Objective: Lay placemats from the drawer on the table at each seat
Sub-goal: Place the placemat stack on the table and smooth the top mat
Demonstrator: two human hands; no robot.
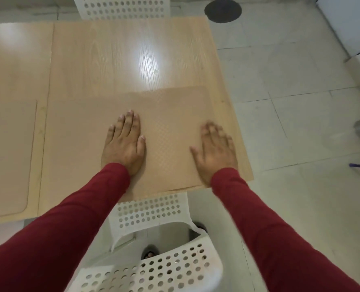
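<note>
White chair nearest; hands flat, fingers spread, on placemat; second placemat left.

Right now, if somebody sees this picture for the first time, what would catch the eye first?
Two hands in red sleeves lie flat on a tan placemat at the table's near right corner: the left hand sharp, the right hand blurred. A white chair with holes stands tucked under that edge, and a second placemat lies at the left.
</note>
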